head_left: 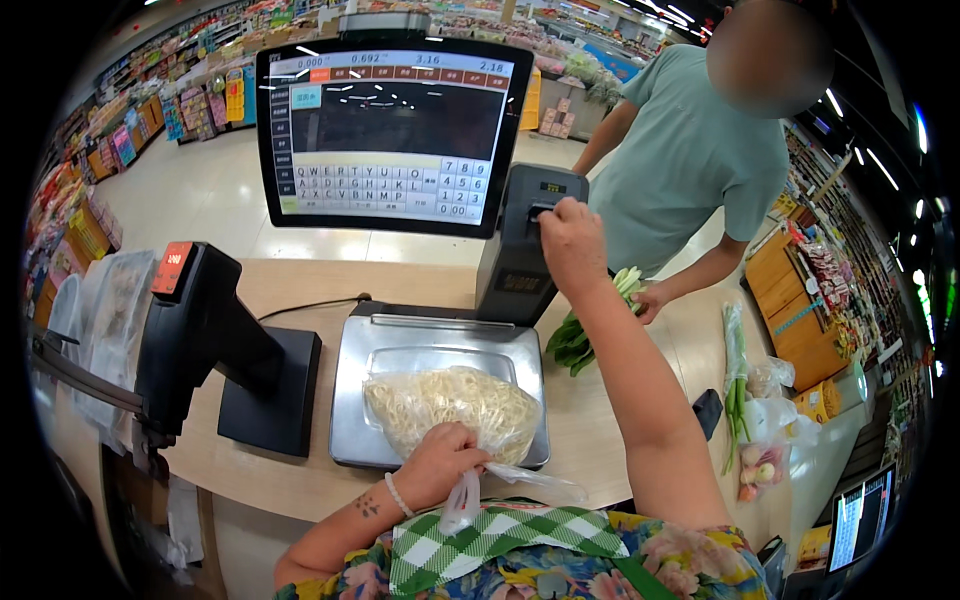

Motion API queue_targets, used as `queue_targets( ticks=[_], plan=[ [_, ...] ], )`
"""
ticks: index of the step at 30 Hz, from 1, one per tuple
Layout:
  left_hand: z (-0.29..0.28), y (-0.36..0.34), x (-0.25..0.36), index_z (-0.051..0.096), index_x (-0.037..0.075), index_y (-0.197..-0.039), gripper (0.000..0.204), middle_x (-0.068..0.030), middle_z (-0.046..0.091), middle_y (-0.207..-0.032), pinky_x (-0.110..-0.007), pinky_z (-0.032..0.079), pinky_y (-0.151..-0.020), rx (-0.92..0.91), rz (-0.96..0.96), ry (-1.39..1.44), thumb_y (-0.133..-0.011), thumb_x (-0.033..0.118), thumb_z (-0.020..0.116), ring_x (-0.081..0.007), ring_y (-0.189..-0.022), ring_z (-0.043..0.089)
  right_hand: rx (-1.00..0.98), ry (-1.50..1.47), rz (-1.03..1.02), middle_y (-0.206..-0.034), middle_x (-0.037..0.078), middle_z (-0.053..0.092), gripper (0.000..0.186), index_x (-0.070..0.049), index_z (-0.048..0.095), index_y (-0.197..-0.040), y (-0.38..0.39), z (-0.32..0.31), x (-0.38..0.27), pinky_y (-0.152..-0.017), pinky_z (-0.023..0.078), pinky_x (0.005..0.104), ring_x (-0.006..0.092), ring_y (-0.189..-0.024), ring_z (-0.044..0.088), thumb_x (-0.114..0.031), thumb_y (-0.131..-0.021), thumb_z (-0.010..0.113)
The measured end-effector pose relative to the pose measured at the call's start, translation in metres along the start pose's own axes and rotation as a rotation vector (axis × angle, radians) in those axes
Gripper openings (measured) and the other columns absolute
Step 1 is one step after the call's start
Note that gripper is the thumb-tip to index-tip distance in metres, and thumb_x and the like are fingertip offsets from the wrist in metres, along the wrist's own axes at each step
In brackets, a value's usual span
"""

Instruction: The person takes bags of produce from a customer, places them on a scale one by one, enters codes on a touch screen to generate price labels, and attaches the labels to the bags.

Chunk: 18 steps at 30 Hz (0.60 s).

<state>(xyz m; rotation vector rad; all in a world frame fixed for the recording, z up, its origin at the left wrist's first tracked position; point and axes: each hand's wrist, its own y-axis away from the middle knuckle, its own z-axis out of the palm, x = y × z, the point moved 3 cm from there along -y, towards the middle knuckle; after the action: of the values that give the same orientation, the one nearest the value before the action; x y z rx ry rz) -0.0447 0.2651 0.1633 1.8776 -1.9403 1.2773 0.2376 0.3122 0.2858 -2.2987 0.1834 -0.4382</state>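
Bag of pale strands [455, 400] on scale [512, 350], long axis left-right, just far of nearer left hand [443, 468], fingers closed on its neck. Right hand [575, 248] farther, fingers curled at printer [518, 262]; grip unclear.

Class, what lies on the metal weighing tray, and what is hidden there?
A clear bag of pale, noodle-like strands, its top held by the left hand. The part of the tray under the bag cannot be seen.

The bag [452, 404] is glossy plastic, the tray [440, 342] shiny metal
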Motion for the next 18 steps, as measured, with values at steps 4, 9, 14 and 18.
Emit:
queue_targets(
  ticks=[4,9,14,18],
  plan=[
    [-0.001,0.0,0.0,0.061,0.007,-0.076,0.014,-0.0081,0.05,-0.078,-0.036,0.041,-0.068,-0.002,-0.012,0.008,-0.064,0.009,0.066,-0.0267,-0.077,0.05,0.101,-0.193,0.089,-0.075,0.004,0.049,0.002,-0.01,0.06,-0.071,0.004,-0.008,-0.008,-0.065,0.038,0.0354,0.0225,-0.076,0.051,-0.008,-0.071,0.06],
    [0.001,0.007,-0.005,0.062,0.007,-0.081,0.023,-0.0075,0.051,-0.082,-0.035,0.042,-0.067,0.061,0.037,0.002,-0.059,0.005,0.07,-0.0259,-0.077,0.051,-0.025,-0.683,-0.034,-0.079,0.009,0.059,0.014,-0.004,0.061,-0.079,0.074,-0.042,-0.095,-0.066,0.043,0.0368,0.0281,-0.073,0.054,-0.001,-0.065,0.063],
    [0.003,0.008,0.003,0.062,0.007,-0.081,0.023,-0.0072,0.051,-0.086,-0.036,0.043,-0.074,0.054,0.073,-0.033,-0.06,0.005,0.07,-0.0266,-0.083,0.052,-0.418,-0.794,-0.059,-0.099,0.009,0.058,0.032,-0.004,0.059,-0.101,0.17,-0.06,-0.115,-0.081,0.043,0.036,0.0265,-0.093,0.054,0.0,-0.07,0.059],
    [0.0,0.0,0.02,0.061,0.007,-0.082,0.022,-0.0075,0.052,-0.091,-0.039,0.042,-0.083,0.184,0.085,-0.041,-0.062,0.006,0.069,-0.0278,-0.096,0.052,-0.491,-0.883,-0.042,-0.109,0.013,0.054,0.041,-0.002,0.056,-0.109,0.179,-0.098,-0.099,-0.087,0.041,0.0385,0.0304,-0.1,0.051,-0.007,-0.069,0.065]
  ],
)
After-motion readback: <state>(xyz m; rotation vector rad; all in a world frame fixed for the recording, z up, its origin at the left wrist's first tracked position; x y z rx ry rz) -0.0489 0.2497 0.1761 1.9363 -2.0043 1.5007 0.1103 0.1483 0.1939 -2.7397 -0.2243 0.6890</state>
